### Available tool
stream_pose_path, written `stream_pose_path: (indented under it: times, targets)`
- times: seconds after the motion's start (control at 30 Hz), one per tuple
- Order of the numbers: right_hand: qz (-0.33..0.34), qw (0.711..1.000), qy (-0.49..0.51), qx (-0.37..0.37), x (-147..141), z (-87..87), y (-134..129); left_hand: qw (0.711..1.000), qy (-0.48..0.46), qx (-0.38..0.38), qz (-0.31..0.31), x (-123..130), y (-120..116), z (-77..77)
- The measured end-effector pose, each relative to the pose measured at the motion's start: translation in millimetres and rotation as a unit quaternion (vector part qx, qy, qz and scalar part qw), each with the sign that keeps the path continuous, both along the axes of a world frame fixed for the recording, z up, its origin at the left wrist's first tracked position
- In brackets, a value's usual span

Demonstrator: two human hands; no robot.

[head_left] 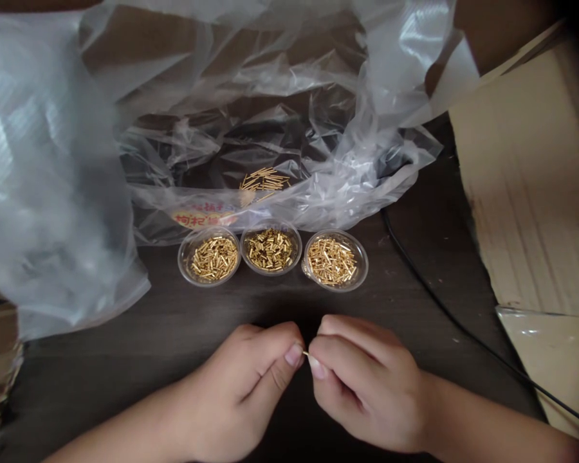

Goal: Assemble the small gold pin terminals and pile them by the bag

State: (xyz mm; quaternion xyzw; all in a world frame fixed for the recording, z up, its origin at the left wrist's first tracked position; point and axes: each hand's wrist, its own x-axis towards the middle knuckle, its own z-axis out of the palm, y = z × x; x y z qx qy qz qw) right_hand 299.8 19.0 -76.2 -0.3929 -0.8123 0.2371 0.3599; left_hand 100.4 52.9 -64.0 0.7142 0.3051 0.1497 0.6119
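My left hand [265,379] and my right hand [367,379] meet near the table's front, thumbs and fingers pinched. Between the fingertips shows a short bit of a thin gold-coloured metal pin [305,353], gripped from both sides; most of it is hidden by the fingers. Just beyond the hands stand three round clear plastic cups in a row: a left cup [183,273] and a right cup [364,270] with small slim gold pieces, and a middle cup [296,260] with short gold tubes. Behind them, longer gold pins [265,182] lie in a loose pile on clear plastic.
A large crumpled clear plastic bag [212,148] spreads across the back of the dark table [174,321]. Another cloudy plastic bag [53,180] hangs at left. Cardboard [525,173] stands along the right, and a black cable [439,305] runs diagonally beside it.
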Motion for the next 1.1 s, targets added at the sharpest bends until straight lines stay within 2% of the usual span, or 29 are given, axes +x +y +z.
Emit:
stream_pose_path:
  times: [0.33,0.63,0.87,1.1]
  targets:
    - [-0.040,0.999,0.005,0.022,-7.5,-1.9,-2.2,0.999,-0.026,-0.024,0.014,2.6,1.6,4.8]
    - [0.009,0.997,-0.076,0.031,4.1,-1.2,-4.1,1.000,0.012,0.015,-0.023,-1.2,0.0,-0.4]
    - [0.010,0.995,-0.085,0.046,6.7,-2.1,-2.2,0.999,0.008,0.018,-0.031,-2.3,1.2,-0.1]
    - [0.009,0.998,-0.055,0.028,7.5,-6.4,-0.6,0.999,-0.023,0.014,-0.030,-1.3,4.2,2.4]
